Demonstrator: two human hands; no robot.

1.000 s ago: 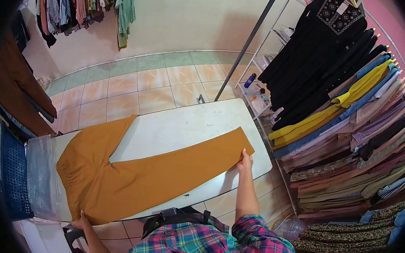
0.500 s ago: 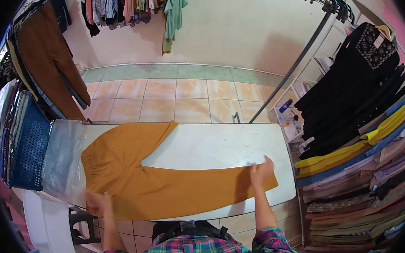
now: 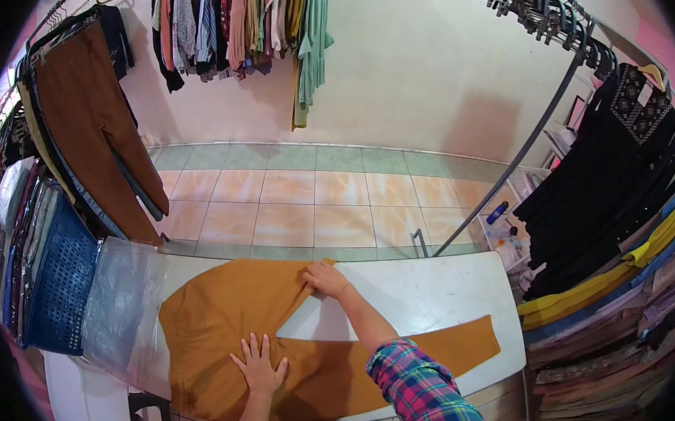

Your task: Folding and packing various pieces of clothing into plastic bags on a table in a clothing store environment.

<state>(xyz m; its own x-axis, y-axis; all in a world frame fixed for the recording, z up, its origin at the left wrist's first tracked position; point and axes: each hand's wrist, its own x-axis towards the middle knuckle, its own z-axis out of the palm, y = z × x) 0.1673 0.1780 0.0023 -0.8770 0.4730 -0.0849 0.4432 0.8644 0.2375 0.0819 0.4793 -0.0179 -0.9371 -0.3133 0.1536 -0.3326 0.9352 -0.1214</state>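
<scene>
A pair of mustard-brown trousers lies spread on the white table, its gathered waistband at the left. One leg runs along the near side to the right; the other is short in view and angles up to the far edge. My left hand rests flat on the cloth near where the legs join, fingers spread. At the far leg, my right hand has its fingers closed over the edge of the fabric. My right forearm, in a plaid sleeve, crosses above the near leg and hides part of it.
Clear plastic bags lie at the table's left end beside a blue plastic basket. Brown trousers hang on a rack at left. At right stand a metal pole, a black embroidered garment and several stacked clothes.
My right hand has moved from the near leg's hem at right to the far leg. My left hand has gone from the near waistband corner to the middle of the trousers. The view has tilted upward.
</scene>
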